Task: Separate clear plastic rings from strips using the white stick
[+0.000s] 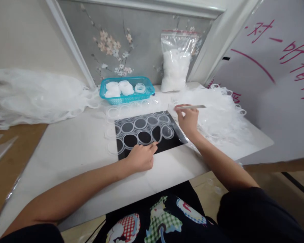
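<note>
Your left hand [144, 158] puts 1 finger at the clear rings [138, 136] on the black mat [167, 145], perhaps to steady them; whether it pinches, I cannot tell. Your right hand [188, 118] pinches a pale tool [199, 106], probably for control.

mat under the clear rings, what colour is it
The mat is black, best seen in the head view.

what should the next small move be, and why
Probably bring the tool in the right hand toward the ring at the left hand's fingertips. That ring looks pulled out of round, unlike most others on the black mat, while the tool is raised away from it, pointing toward the ring pile.
</note>
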`<state>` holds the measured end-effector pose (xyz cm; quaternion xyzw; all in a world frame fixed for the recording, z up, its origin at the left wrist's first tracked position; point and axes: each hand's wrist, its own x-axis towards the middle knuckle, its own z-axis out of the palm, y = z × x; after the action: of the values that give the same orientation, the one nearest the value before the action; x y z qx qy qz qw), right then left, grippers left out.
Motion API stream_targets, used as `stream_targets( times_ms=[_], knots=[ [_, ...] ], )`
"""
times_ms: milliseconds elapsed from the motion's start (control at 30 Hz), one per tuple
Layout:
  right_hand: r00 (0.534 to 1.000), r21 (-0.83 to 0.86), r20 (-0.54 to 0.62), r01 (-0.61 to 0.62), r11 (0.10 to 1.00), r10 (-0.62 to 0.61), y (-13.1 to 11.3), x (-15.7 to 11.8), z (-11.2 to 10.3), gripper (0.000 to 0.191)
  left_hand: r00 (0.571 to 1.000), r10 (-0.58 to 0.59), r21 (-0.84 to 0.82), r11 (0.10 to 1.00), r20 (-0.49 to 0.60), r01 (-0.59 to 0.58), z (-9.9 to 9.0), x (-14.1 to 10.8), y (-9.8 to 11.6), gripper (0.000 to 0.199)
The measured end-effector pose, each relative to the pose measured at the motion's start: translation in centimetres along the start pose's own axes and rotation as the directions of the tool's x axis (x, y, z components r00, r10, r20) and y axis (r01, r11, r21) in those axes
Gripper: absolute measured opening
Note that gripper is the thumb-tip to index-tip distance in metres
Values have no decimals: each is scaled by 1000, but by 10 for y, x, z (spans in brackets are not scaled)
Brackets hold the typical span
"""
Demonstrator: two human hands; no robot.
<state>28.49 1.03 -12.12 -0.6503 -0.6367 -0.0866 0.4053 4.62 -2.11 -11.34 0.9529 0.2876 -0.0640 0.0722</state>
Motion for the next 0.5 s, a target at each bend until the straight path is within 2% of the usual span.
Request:
stream_targets(
  times_ms=[33,67,133,200,267,367,433,500],
  knots=[
    [997,57,-28,-64,996,66,4,6,-4,24,1000,5,-5,1000,6,-5,-2,0,-1,36],
    [995,122,-10,-96,988,98,7,6,-8,26,1000,11,-7,1000,6,-11,-3,0,-1,36],
    [992,241,115,-87,967,61,10,-5,-15,27,1000,23,-4,1000,-18,-23,-6,1,-1,34],
    [968,320,252,-89,943,6,10,-26,-18,26,995,59,11,998,-84,-58,-7,6,1,33],
    [938,363,345,-145,920,12,10,-45,-17,23,975,150,63,988,-167,-141,-6,14,3,30],
    [907,385,411,-267,883,94,12,-58,-14,22,920,311,165,946,-237,-278,-1,29,7,25],
    [894,389,430,-306,869,123,13,-58,-14,23,907,339,196,935,-249,-296,2,38,9,25],
    [888,389,443,-314,866,124,13,-56,-15,23,916,316,199,942,-248,-271,5,44,11,25]
  ],
)
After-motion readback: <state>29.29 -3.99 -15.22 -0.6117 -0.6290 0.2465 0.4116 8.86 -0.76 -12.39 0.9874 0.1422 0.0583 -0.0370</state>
